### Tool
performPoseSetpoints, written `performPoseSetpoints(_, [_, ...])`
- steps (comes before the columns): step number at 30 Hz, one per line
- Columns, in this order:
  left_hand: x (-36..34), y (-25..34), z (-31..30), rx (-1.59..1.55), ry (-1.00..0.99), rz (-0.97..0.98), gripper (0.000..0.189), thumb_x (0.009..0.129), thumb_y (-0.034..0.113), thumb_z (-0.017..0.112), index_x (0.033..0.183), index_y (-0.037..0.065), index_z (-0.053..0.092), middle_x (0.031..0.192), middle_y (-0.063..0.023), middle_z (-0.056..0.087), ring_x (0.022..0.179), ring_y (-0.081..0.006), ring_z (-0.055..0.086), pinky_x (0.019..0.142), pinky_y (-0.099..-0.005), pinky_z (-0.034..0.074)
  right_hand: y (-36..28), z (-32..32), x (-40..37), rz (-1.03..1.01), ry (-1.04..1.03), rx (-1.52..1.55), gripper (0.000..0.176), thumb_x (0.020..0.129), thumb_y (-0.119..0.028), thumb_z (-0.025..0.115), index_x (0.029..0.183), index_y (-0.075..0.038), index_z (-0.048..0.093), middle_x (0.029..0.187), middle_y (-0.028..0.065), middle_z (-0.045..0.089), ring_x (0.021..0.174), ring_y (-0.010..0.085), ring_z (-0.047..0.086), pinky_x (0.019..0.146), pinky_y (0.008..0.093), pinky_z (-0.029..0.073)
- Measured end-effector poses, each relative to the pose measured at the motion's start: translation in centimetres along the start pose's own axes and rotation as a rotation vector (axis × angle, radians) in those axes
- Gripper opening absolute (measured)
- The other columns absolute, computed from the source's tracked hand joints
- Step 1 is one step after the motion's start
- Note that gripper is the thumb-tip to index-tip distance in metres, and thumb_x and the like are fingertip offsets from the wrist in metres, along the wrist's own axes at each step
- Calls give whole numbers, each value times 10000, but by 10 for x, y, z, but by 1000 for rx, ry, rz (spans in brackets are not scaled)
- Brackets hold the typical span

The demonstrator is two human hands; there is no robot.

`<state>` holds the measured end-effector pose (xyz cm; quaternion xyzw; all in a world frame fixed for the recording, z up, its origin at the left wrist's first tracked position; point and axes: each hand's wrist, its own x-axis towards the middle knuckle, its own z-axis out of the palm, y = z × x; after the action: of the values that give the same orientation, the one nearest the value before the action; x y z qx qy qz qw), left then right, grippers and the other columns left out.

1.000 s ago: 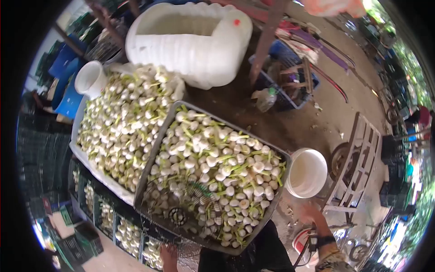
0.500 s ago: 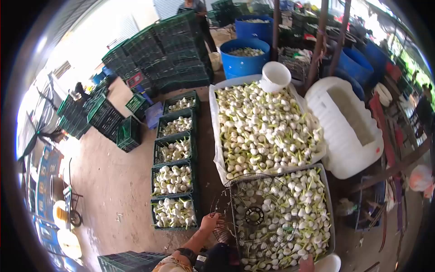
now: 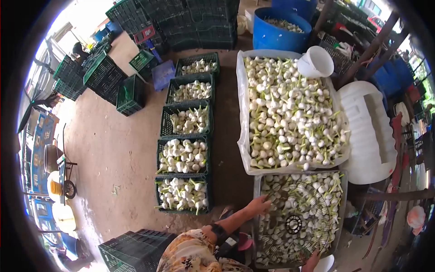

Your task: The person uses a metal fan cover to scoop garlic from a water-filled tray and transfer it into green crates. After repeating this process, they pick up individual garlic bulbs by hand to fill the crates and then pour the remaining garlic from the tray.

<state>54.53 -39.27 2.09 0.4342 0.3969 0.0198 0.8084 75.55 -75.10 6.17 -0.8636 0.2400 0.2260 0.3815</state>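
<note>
A round wire grille (image 3: pixel 294 224) with a black hub lies low over the lower tray (image 3: pixel 343 199) of garlic bulbs. My left hand (image 3: pixel 259 206) is at the tray's left rim, beside the grille's edge; its fingers reach inward, and what they hold cannot be made out. At the bottom, near the grille's lower right edge, is my right hand (image 3: pixel 311 262), its fingers partly hidden. Beyond the tray, a larger bin lined with white plastic (image 3: pixel 244 113) holds many garlic bulbs with green stems. A white bucket (image 3: pixel 316 62) rests on its far right corner.
Several green crates of garlic (image 3: pixel 183 156) stand in a column to the left. Stacked dark crates (image 3: pixel 190 22) and a blue barrel (image 3: pixel 281 34) are behind. A white plastic container (image 3: pixel 369 131) lies at the right, near wooden poles. An empty-looking crate (image 3: pixel 133 249) is at lower left.
The grille has moved right and down, from partly beyond the tray's left edge to over the garlic. My left hand has moved right with it. The camera view has shifted.
</note>
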Motion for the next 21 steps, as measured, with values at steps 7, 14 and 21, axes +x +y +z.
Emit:
performPoseSetpoints(7, [9, 25, -23, 411, 24, -93, 362, 869, 325, 511, 1088, 67, 639, 873, -86, 660, 801, -245, 617, 766, -355, 469, 2, -20, -25, 131, 311, 302, 533, 955, -320, 472, 1381, -28, 339, 1143, 172, 559, 962, 302, 589, 642, 398, 561])
performPoseSetpoints(14, [21, 18, -122, 887, 84, 169, 295, 841, 267, 497, 928, 47, 673, 954, -132, 673, 924, -340, 617, 824, -413, 481, 45, -54, -10, 33, 224, 476, 397, 920, -267, 506, 1226, -24, 435, 979, 143, 565, 810, 282, 596, 595, 405, 528])
performPoseSetpoints(21, [-26, -85, -276, 1526, -139, 75, 291, 832, 227, 447, 805, 42, 669, 928, -168, 665, 915, -359, 624, 783, -470, 490, 50, 3, 10, 242, 96, 906, 363, 978, -269, 420, 1266, -47, 401, 964, 162, 559, 801, 313, 608, 648, 420, 542])
